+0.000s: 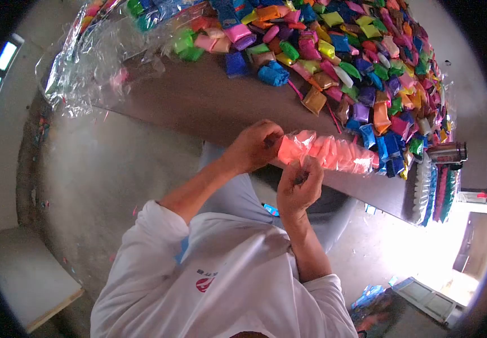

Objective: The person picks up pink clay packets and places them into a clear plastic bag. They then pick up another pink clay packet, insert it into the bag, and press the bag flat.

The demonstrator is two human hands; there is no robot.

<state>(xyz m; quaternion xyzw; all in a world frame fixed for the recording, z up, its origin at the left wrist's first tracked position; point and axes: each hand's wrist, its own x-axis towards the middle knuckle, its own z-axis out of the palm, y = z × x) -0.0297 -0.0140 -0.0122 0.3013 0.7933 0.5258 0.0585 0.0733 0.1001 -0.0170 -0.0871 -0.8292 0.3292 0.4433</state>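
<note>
A strip of coral-pink packets [333, 153] in shiny clear plastic lies along the front edge of the table, stretching to the right from my hands. My left hand [254, 146] is closed at its left end, fingertips pinched against the plastic. Just below and to the right, my right hand [301, 186] pinches the strip's lower edge between thumb and fingers. Whether a loose flap of film is between the fingertips is too small to tell. Beyond the strip, a brown packet [314, 101] and a blue packet [273, 74] lie nearest on the tabletop.
A large heap of small colourful packets [367, 62] covers the back and right of the brown table [198, 101]. Crumpled clear plastic [94, 62] lies at the left. A metal cylinder [447, 152] and packed strips [437, 191] stand at the right end.
</note>
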